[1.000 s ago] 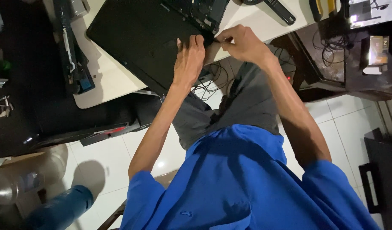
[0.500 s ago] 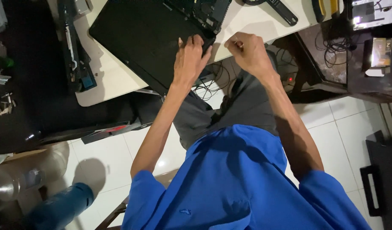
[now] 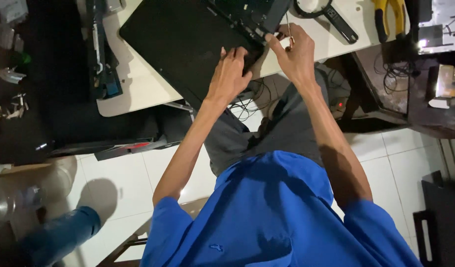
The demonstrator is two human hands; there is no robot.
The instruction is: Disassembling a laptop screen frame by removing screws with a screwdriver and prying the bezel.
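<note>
While both work: left hand (image 3: 231, 74) lies flat on black laptop (image 3: 188, 39).
Right hand (image 3: 293, 52): pinches thin wire (image 3: 288, 30).
Far right on counter (image 3: 138, 89): yellow pliers (image 3: 389, 15), magnifier (image 3: 326, 12).

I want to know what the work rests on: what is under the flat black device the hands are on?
The black device lies on a white tabletop, its near corner overhanging the edge under the left hand. Whatever lies beneath its body is hidden.

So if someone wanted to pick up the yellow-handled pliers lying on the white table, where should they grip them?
Grip the yellow-handled pliers around both handles together, coming straight down from above. They lie flat on the white table, to the right of the right hand; the handles look like the widest exposed part. The jaw end is cut off by the frame.
</note>
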